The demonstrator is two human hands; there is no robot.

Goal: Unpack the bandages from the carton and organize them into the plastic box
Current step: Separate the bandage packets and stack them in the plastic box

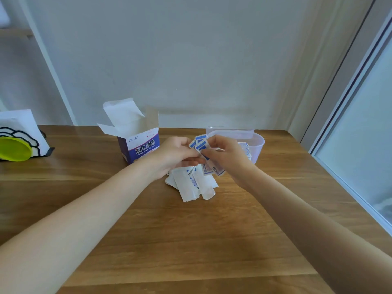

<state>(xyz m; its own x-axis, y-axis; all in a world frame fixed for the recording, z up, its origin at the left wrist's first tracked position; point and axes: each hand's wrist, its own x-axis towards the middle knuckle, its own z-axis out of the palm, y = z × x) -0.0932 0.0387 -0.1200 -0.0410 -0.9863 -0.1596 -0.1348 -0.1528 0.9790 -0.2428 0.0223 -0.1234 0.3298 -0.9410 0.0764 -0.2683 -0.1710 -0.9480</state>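
Both hands (pixel 201 154) gripping bandages (pixel 200 143), loose pile (pixel 192 183) beneath

Home room; wooden table (pixel 191 240) against plain wall (pixel 191 60); sliding glass door (pixel 360 134) right.

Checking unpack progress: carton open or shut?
Open. The carton stands upright on the table, its top flaps folded up and back.

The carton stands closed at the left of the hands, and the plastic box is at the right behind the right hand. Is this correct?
Not quite: the head view shows the carton open, its top flaps raised. The rest holds: it stands left of the hands, and the plastic box sits behind the right hand.
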